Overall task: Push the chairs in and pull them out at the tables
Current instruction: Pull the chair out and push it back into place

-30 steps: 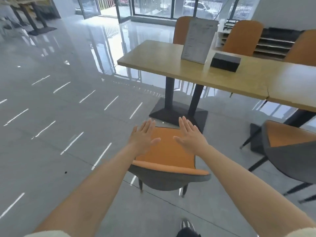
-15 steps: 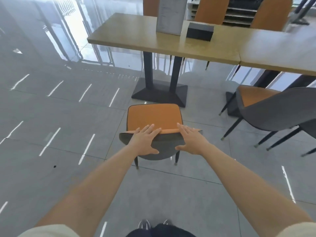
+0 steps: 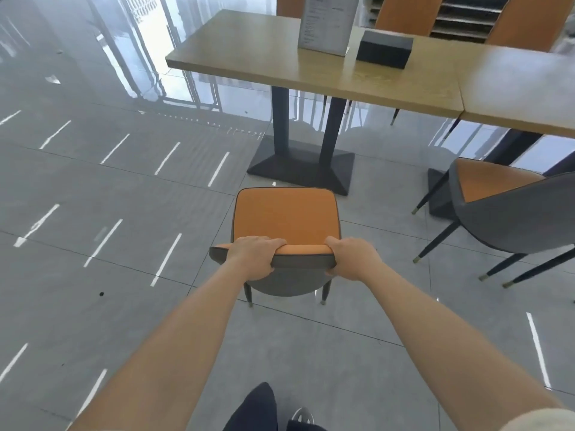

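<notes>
The head view looks down on an orange-seated chair (image 3: pixel 284 213) with a grey shell. It stands on the grey tiled floor (image 3: pixel 124 213), out from under the wooden surface (image 3: pixel 280 57), and its seat faces that way. The front edge of the seat lies just short of the black pedestal base (image 3: pixel 300 169). Both bare arms reach forward to the top of the backrest (image 3: pixel 303 251). The left hand (image 3: pixel 253 256) grips its left end, with the fingers (image 3: pixel 270 242) curled close together over the orange top edge and the thumb against the grey back. The right hand (image 3: pixel 353 258) grips the right end in the same way, its fingers (image 3: pixel 334 242) hooked over the rim and the thumb underneath on the grey side. On the surface a menu stand (image 3: pixel 326 23) is upright beside a black box (image 3: pixel 384 48). A second surface (image 3: pixel 513 88) butts against the first on the right. In front of it a second chair (image 3: pixel 510 222) stands pulled out and turned at an angle. Orange chair backs (image 3: pixel 407 14) show on the far side of the tables. A shoe (image 3: pixel 301 416) and a dark trouser leg (image 3: pixel 258 409) sit at the bottom edge.
</notes>
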Demonstrator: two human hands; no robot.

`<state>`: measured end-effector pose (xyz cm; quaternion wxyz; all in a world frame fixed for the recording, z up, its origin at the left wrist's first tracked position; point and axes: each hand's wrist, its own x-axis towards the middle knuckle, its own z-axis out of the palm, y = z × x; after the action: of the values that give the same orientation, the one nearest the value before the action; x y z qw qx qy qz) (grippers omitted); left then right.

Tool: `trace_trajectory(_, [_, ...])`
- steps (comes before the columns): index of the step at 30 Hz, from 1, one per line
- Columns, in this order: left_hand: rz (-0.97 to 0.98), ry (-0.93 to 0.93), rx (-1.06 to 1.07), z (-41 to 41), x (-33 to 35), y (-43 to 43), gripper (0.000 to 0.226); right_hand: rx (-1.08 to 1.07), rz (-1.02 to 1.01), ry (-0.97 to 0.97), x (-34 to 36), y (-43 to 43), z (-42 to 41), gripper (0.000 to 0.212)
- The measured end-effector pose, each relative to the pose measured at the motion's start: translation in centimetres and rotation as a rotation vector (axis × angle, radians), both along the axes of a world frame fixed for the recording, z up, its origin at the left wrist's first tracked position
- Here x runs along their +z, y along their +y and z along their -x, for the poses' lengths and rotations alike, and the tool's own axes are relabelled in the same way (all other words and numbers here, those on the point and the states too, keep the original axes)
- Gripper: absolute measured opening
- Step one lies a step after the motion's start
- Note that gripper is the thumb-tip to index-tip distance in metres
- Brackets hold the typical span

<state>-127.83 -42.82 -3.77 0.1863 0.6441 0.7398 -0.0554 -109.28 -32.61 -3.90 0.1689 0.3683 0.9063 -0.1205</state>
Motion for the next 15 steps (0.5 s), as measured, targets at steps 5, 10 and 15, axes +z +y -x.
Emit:
trace_trajectory(5, [-0.017, -0.01, -0.014, 1.9, -0.1, 2.0, 0.045, -0.053, 0.051, -0.005, 0.2, 1.7, 1.9, 0.034])
trace_trajectory(10, [-0.033, -0.013, -0.047, 4.9, -0.4, 4.6, 0.043, -0.078, 0.019, -0.001, -0.4, 3.8, 4.4, 0.032])
trace_trajectory(15, [-0.024, -0.017, -0.098, 8.3, -0.3, 8.0, 0.047, -0.133, 0.008, 0.006, -0.6, 6.4, 7.4, 0.032])
